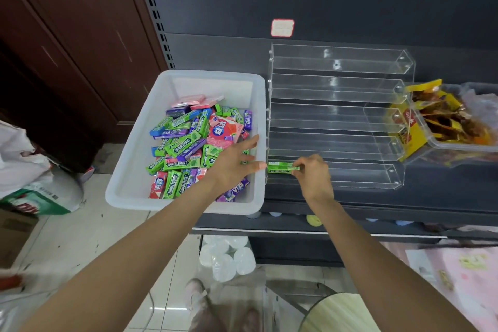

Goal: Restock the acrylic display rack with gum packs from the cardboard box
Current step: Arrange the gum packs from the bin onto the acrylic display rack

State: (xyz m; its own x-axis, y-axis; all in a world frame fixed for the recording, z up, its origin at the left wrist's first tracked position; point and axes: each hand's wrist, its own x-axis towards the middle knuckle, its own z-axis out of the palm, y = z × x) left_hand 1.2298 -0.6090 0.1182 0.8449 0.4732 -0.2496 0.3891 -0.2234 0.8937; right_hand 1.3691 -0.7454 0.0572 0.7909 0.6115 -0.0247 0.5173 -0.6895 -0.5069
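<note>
A clear acrylic display rack (336, 116) with stepped tiers stands on a dark shelf (350, 207), just beside a white plastic bin (129, 170) at its left; the two appear to touch along their adjoining sides. The bin holds a loose heap of gum packs (186, 143) in green, purple, blue, pink and red wrappers. No cardboard box is identifiable; the packs lie in this plastic bin.

The right hand (314, 175) pinches one green gum pack (281, 166) between thumb and curled fingers (299, 167), holding it flat at the left end of the rack's lowest front tier. Whether the pack already rests on the tier floor cannot be told. The remaining tiers show only clear acrylic.

The left hand (234, 164) reaches over the right part of the bin with its fingers extended and slightly spread, gripping nothing; its fingertips lie near the bin's right wall, close to the held pack.

To the right of the rack, a clear container (463, 143) holds snack packets (436, 116) in yellow and brown wrappers. A price label (282, 27) with a red border is fixed on the dark back panel above the rack.
</note>
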